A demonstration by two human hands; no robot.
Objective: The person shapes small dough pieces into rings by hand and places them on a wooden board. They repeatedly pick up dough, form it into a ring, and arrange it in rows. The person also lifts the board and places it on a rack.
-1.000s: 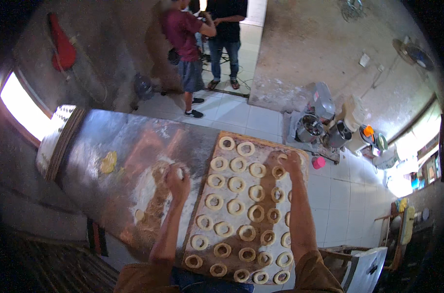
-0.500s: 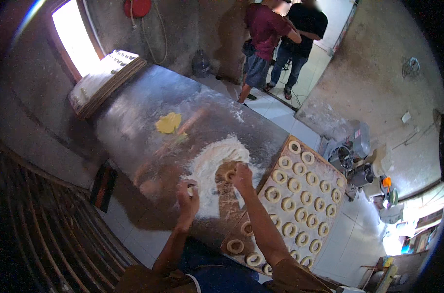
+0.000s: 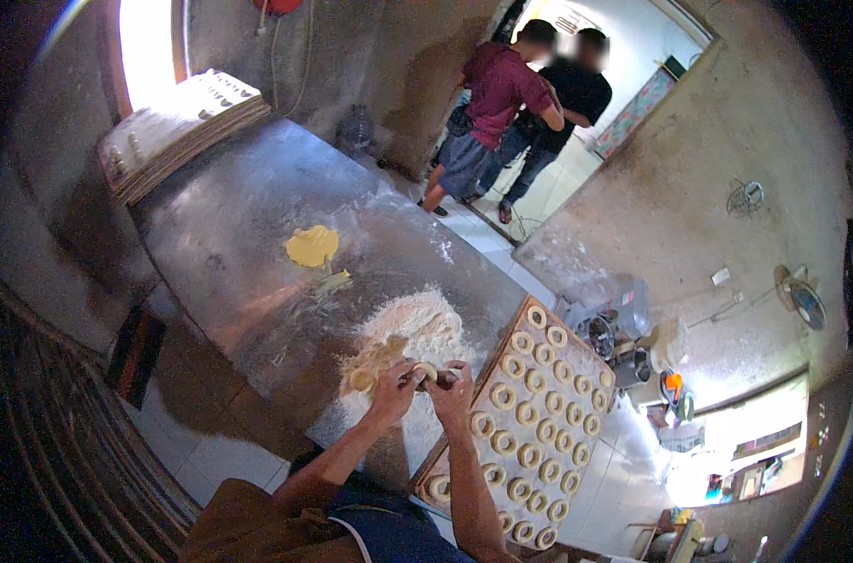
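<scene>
Both hands meet above the floured tabletop, fingers pinched on one small pale dough ring (image 3: 428, 372). My left hand (image 3: 394, 392) grips it from the left and my right hand (image 3: 453, 392) from the right. The fingers partly cover the dough, so its full shape is hidden. A second round dough piece (image 3: 362, 380) lies in the flour just left of my left hand. Loose white flour (image 3: 419, 317) is heaped beyond my hands. To the right, a wooden board (image 3: 481, 399) carries rows of dough rings (image 3: 527, 412).
A yellow, soft-looking mass (image 3: 314, 246) sits farther up the dark table (image 3: 229, 202). Stacked boards (image 3: 187, 131) with small pieces on top stand at its far left end. Two people (image 3: 529, 113) stand by the doorway. Metal pots (image 3: 630, 366) are beyond the board.
My hands have come together on a dough ring; earlier they were apart, the right one over a piece in the flour. The whole view has shifted and turned.
</scene>
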